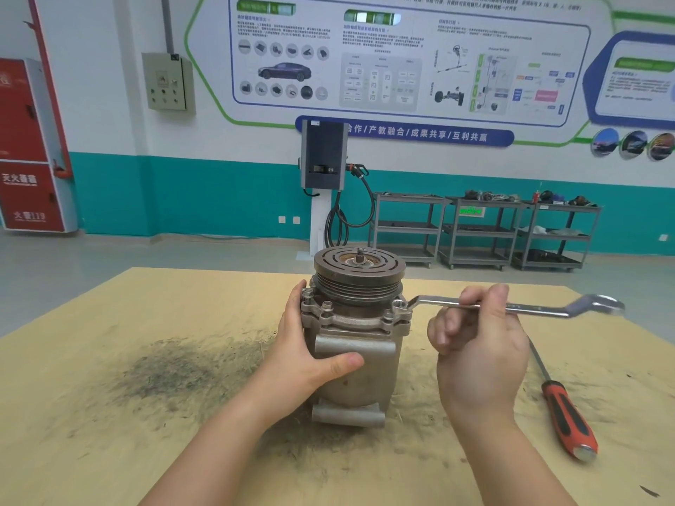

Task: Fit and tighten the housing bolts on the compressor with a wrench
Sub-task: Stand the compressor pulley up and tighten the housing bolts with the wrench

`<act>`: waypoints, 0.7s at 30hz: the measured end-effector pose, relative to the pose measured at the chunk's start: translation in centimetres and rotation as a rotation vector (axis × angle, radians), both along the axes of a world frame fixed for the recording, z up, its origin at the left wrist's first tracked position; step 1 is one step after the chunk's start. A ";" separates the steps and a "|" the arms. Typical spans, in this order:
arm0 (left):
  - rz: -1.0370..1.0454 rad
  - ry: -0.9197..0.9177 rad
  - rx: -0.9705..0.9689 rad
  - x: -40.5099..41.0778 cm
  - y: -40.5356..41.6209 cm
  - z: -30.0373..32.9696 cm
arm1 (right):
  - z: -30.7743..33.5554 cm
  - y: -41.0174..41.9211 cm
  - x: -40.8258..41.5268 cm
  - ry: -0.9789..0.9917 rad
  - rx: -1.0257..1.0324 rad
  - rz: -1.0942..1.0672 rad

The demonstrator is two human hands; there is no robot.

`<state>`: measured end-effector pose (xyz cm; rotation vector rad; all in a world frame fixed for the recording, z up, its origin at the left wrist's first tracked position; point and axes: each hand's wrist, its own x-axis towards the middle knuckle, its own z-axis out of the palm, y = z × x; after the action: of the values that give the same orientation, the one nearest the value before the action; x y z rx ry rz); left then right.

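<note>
Our left hand (307, 345) clasping the compressor (356, 334), right hand (475, 345) curled round the wrench (518, 307) on a bolt (399, 305).

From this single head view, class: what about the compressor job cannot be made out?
- Back of the compressor: hidden by its own body.
- Bolt under the wrench ring: covered, so its seating is unclear.
- Left hand fingertips: behind the housing.
- Wrench's far end: motion-blurred.
</note>
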<state>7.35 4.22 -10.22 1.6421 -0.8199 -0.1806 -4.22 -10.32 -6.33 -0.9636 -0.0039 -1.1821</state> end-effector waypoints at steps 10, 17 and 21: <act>0.020 -0.014 0.031 0.1 -0.1 0.0 | 0.3 -2.3 0.7 0.134 0.154 0.332; 0.037 -0.012 0.050 0.3 -0.2 -0.1 | -1.9 1.1 0.6 -0.038 -0.428 -0.316; 0.048 -0.019 0.045 0.2 -0.3 -0.3 | -3.0 2.5 0.8 -0.074 -0.994 -0.521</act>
<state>7.59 3.87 -10.47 1.7065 -0.7950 -0.1501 -3.40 -7.80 -9.32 -1.8598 -0.4610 -1.7380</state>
